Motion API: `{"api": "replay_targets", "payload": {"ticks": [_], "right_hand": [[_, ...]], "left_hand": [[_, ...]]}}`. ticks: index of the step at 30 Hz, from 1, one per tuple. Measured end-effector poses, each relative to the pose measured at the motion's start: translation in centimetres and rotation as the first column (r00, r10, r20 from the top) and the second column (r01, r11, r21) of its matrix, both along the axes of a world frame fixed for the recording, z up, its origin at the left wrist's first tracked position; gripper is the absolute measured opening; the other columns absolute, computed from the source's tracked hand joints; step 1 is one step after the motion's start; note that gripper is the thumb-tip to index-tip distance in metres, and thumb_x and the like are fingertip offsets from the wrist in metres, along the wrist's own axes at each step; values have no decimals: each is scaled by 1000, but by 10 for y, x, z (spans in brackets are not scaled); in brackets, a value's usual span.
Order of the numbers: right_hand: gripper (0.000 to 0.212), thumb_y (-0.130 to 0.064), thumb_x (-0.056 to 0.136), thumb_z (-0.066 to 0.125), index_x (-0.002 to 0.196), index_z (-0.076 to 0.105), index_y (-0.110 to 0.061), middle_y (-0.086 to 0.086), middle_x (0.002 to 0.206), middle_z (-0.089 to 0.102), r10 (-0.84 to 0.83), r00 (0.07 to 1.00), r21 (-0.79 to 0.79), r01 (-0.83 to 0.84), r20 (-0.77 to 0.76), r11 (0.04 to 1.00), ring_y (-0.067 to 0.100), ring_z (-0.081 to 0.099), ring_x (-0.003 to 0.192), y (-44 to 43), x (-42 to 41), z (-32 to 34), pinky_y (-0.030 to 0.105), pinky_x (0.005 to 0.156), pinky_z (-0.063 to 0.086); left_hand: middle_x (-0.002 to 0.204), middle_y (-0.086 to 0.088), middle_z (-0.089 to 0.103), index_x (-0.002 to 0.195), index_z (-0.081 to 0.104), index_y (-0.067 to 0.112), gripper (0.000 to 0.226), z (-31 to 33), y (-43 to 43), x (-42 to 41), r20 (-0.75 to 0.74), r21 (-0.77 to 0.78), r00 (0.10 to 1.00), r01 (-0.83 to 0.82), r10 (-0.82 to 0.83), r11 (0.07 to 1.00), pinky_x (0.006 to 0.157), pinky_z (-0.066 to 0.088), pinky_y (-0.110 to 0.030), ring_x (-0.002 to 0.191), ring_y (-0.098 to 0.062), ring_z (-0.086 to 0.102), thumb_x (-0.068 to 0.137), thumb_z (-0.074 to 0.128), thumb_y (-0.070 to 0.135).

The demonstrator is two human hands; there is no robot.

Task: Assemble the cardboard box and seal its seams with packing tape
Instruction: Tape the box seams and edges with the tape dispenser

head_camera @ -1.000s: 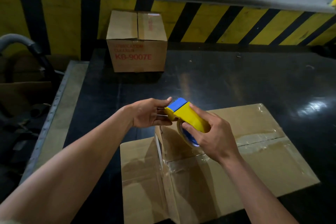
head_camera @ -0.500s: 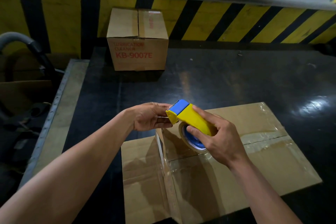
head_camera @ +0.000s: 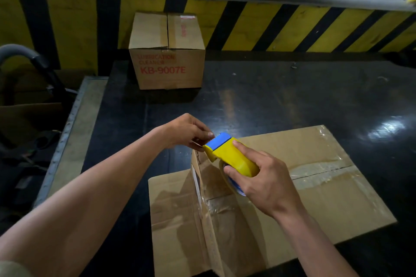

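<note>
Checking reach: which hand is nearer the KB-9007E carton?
Left. Left hand: in front of the KB-9007E carton, at the tape dispenser's blue tip. Right hand: farther off and rightward, gripping the dispenser.

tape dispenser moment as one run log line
right hand grips tape dispenser | left hand pinches at its blue tip | flattened cardboard box lies beneath

The tape [head_camera: 234, 183] is largely hidden: its roll is covered by the dispenser [head_camera: 231, 155] and the right hand [head_camera: 267, 184] gripping it, and its free end, pinched by the left hand [head_camera: 186, 130], can barely be made out between the fingertips. The near edge of the flat box [head_camera: 315, 186] is cut off by the bottom of the picture. The small red print on top of the far box [head_camera: 167, 51] cannot be read.
</note>
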State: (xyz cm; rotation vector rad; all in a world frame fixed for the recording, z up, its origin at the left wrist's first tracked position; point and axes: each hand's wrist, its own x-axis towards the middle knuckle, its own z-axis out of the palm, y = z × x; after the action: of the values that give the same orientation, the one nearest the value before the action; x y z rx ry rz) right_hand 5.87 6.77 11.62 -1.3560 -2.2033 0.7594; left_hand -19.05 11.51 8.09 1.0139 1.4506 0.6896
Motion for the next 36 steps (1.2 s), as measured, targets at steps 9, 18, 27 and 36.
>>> {"api": "replay_targets", "payload": {"ticks": [9,18,27,36], "right_hand": [[64,-55,80,71,138,57,-34,5,106,72,-65,997,-39,67,45,997,20,65,93,-26,-11,4,34,84,53],[67,-58,85,63,146,47,-35,1,91,64,-99,989,-129,113,114,985,21,59,85,-44,-25,-7,30,73,50],[67,-58,88,57,149,39,-38,-1,87,53,-90,981,-126,112,173,986,22,57,87,-47,-30,-6,31,73,44],[60,-56,88,58,143,46,-34,2,84,58,-85,983,-140,109,165,984,23,55,79,-45,-33,-6,29,65,38]], "left_hand": [[77,-11,73,99,78,1,14,-8,23,-29,-248,4,968,48,-45,999,60,60,-27,63,-10,68,89,75,9],[71,4,75,85,80,21,9,-36,25,-20,-405,3,900,179,-162,984,56,54,-18,60,-4,70,89,75,15],[79,-4,74,81,77,16,11,-35,33,-18,-400,-59,895,187,-195,980,55,55,-22,59,-9,70,90,73,12],[79,0,72,80,77,17,11,-33,38,-17,-384,-107,892,214,-239,971,55,55,-22,69,-14,68,90,74,14]]}}
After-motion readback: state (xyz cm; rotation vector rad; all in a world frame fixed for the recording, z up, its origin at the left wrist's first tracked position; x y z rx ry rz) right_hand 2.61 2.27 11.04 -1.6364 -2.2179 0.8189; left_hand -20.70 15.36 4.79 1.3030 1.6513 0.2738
